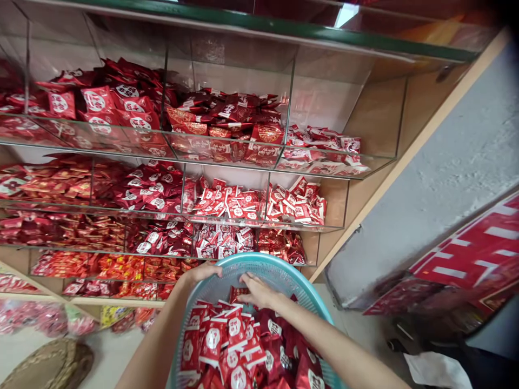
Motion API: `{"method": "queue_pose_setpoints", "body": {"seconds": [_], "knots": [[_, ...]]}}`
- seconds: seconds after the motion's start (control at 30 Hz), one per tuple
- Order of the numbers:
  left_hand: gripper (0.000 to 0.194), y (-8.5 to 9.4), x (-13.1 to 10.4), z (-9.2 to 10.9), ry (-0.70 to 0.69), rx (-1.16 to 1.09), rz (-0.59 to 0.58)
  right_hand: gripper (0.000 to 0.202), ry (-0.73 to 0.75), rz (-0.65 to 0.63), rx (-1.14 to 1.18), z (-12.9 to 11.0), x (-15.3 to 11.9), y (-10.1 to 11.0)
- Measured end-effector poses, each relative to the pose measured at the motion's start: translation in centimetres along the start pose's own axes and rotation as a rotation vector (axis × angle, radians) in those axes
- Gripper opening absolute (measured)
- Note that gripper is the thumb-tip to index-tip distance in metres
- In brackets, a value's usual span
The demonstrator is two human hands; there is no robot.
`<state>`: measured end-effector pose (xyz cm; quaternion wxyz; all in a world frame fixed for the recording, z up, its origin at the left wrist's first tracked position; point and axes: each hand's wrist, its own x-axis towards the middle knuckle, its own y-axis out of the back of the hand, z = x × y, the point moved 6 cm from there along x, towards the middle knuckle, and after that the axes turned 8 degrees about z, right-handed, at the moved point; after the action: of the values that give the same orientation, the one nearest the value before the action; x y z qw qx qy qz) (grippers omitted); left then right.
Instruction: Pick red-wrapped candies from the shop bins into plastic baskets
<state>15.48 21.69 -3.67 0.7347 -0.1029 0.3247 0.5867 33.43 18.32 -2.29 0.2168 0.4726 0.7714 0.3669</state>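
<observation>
Shelves (pixel 357 222) of red stock (pixel 138 102) span the frame's upper left and centre, beside a grey wall (pixel 441 140) at right. At bottom centre is a blue basket (pixel 253 258) containing red and dark-red packets (pixel 227 337). The left hand (pixel 205 271) grips its upper-left rim; the right hand (pixel 258 290) is inside, fingers loosely spread above the packets, whether touching any I cannot tell.
</observation>
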Motion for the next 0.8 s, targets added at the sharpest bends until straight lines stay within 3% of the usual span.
{"method": "queue_pose_setpoints", "body": {"seconds": [0.1,0.17,0.23,0.3,0.37,0.5,0.63,0.8], "knots": [[0.016,0.0,0.0,0.2,-0.010,-0.023,-0.008,0.016,0.117,0.216,-0.055,-1.0,0.1,5.0],[0.015,0.0,-0.1,0.3,-0.010,-0.016,-0.006,0.017,0.132,0.421,-0.064,-0.8,0.3,9.1],[0.014,0.0,-0.3,0.5,-0.009,-0.001,0.010,0.018,0.034,0.609,-0.104,0.7,0.7,12.6],[0.013,0.0,-0.5,0.7,-0.004,0.014,0.023,0.014,-0.066,0.731,-0.186,2.7,1.2,14.6],[0.013,0.0,-0.6,0.8,-0.001,0.024,0.031,0.023,-0.156,0.744,-0.247,4.7,1.7,14.9],[0.014,0.0,-0.7,0.8,-0.017,0.026,0.027,0.038,-0.289,0.628,-0.265,7.1,2.5,13.6],[0.016,0.0,-0.6,0.7,-0.024,0.030,0.020,0.039,-0.306,0.577,-0.226,7.5,2.8,13.2],[0.016,0.0,-0.5,0.6,-0.023,0.032,0.013,0.040,-0.292,0.624,-0.168,7.4,1.4,13.9]]}}
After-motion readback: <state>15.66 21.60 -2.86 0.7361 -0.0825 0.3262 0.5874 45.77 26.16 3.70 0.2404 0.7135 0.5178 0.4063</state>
